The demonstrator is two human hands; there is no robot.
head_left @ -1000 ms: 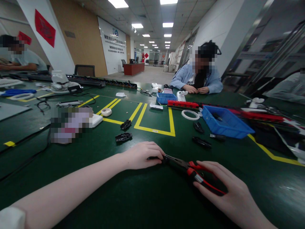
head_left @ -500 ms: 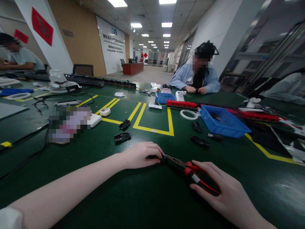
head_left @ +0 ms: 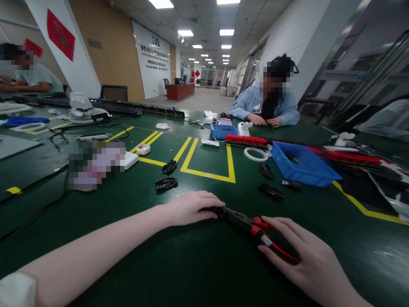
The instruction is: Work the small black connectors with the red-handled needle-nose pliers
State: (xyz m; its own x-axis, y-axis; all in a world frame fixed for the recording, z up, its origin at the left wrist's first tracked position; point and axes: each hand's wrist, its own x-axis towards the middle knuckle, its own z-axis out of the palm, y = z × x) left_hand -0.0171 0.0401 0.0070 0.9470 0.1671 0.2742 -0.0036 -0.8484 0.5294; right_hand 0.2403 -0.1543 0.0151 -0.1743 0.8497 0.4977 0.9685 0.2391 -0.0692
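Our right hand (head_left: 300,256) is curled around the red handles of a pair of pliers (head_left: 255,226), gripping them low against the green counter (head_left: 179,264). The pliers' dark nose reaches away from this hand toward our left hand (head_left: 191,207), which is closed over a small black part (head_left: 213,209), pinning it to the counter just where the nose meets it.

Across the last second almost nothing has moved: both hands keep the same hold, and the pliers stay on the part. We judge the squeeze or pull is still under way, not finished.

Beyond the left hand lie two loose black parts (head_left: 166,183), then yellow tape lines (head_left: 207,174). Beyond the right hand sit two more black pieces (head_left: 270,191) and a blue bin (head_left: 303,164). Farther off, a person in a blue top (head_left: 265,108) works at the counter's far edge.
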